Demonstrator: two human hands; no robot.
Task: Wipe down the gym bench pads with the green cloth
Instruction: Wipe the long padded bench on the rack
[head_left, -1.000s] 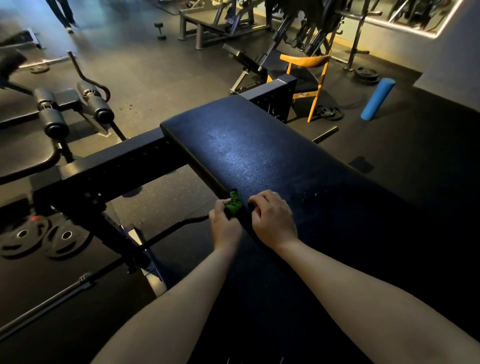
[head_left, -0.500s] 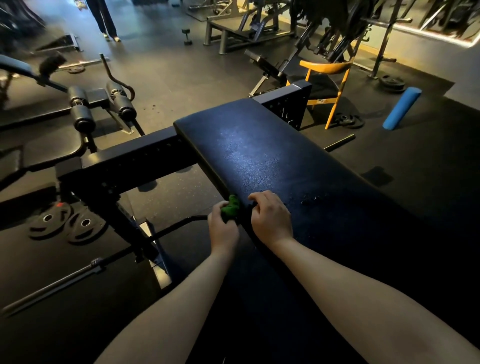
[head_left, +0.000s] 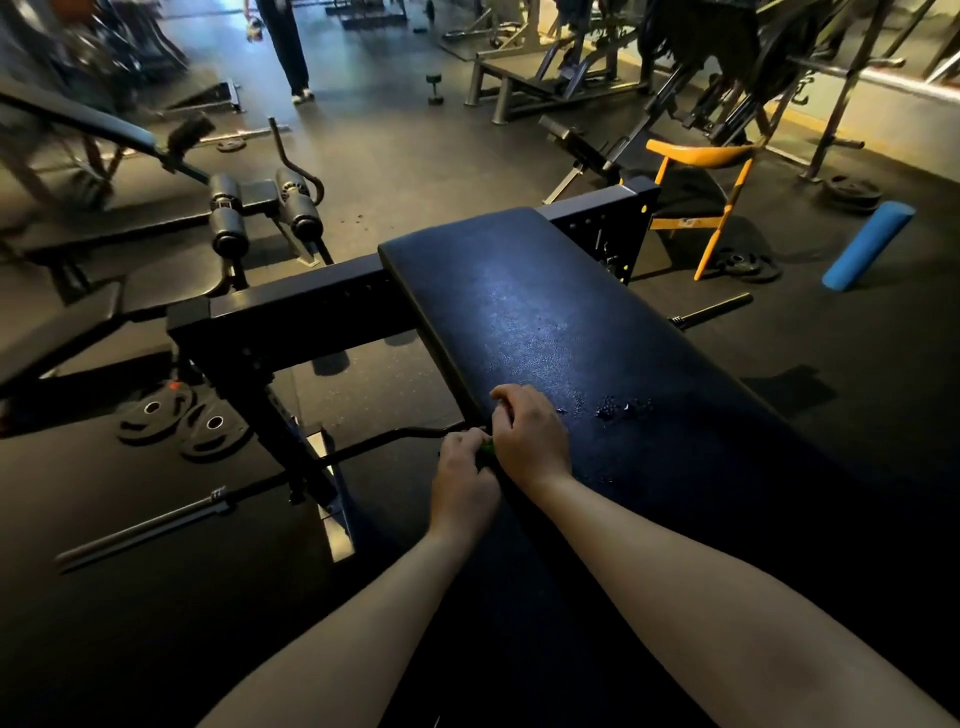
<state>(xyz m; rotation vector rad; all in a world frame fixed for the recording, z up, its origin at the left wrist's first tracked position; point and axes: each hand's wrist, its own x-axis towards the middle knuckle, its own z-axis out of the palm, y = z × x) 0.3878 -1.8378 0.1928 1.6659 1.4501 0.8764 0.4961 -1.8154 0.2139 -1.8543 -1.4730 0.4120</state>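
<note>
Presently, item one: small green cloth (head_left: 487, 448), bunched tight at the left edge of the long dark padded vinyl bench pad (head_left: 545, 322), about midway along it. Only a sliver shows between the two hands, bright against the dark cover.

Item two: left hand (head_left: 462, 475), just off the pad's left edge, fingers curled round the cloth.

Item three: right hand (head_left: 527, 439), knuckles up on the pad itself, fingers bent down onto the same cloth. We judge that it pinches the wad, though the contact is mostly hidden.

Item four: the pad, long axis running from us away toward the black steel frame (head_left: 311, 306). It is grained and sheened, with a scatter of wet droplets (head_left: 621, 408) just to the right of the right hand.

We judge the coming stroke goes rightward and forward across the pad, and the right hand lies nearer the droplets.
</note>
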